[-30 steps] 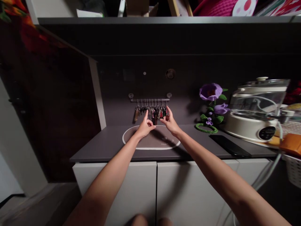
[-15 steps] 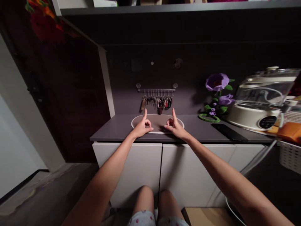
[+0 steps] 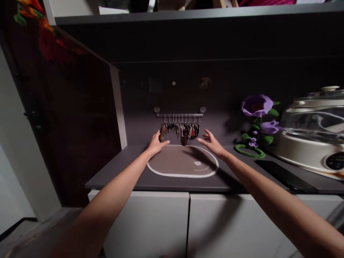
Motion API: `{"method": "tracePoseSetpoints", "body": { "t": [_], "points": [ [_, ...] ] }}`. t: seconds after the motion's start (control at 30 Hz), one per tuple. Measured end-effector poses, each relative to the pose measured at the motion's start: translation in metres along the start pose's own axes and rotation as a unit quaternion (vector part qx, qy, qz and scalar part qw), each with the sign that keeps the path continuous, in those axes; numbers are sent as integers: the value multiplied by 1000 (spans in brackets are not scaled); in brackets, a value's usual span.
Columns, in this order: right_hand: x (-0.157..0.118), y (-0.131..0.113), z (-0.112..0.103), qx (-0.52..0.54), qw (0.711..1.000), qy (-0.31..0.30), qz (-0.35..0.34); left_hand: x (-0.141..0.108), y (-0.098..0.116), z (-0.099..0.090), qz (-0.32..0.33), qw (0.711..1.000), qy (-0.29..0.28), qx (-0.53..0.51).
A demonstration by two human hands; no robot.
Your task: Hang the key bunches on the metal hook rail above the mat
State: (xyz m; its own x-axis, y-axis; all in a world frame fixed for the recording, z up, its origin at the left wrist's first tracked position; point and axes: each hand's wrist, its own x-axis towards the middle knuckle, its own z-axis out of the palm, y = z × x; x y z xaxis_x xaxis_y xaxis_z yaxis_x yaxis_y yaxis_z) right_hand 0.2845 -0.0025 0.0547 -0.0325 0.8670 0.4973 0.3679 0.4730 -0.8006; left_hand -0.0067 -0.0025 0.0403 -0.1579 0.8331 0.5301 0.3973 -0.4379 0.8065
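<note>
My left hand (image 3: 156, 144) is raised over the left part of an oval mat (image 3: 177, 163), thumb and fingers apart and holding nothing. On the other side my right hand (image 3: 213, 144) hovers above the mat's right end, also spread with nothing in it. Between and behind the hands, several keys (image 3: 185, 133) hang from a clear rail (image 3: 180, 115) on the dark back wall. A brown key fob (image 3: 162, 132) hangs close to my left fingertips; whether they touch is unclear.
Purple artificial flowers (image 3: 257, 105), a black phone (image 3: 285, 175) and a cream appliance with a clear cover (image 3: 309, 143) occupy the counter (image 3: 118, 172) at right. A shelf (image 3: 172, 16) juts out overhead. A dark door (image 3: 75, 125) stands at left.
Both hands have opened from a thumb-and-finger curl with one finger raised, and moved forward toward the rail and apart. The view is now closer to the counter.
</note>
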Motion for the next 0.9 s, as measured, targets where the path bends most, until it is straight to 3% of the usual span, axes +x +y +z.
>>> {"method": "tracePoseSetpoints", "body": {
  "t": [0.17,0.37,0.6,0.77,0.9],
  "points": [
    [60,16,2,27,996,47,67,62,-8,20,-36,996,53,-57],
    [94,36,27,119,988,59,74,102,-16,45,-81,964,-9,-253],
    [104,39,60,260,962,49,65,109,-14,63,-152,888,-101,-422],
    [105,26,84,439,894,87,32,102,-6,80,-161,822,-146,-527],
    [107,16,99,502,855,125,30,97,5,93,-167,788,-113,-581]
  ]
}}
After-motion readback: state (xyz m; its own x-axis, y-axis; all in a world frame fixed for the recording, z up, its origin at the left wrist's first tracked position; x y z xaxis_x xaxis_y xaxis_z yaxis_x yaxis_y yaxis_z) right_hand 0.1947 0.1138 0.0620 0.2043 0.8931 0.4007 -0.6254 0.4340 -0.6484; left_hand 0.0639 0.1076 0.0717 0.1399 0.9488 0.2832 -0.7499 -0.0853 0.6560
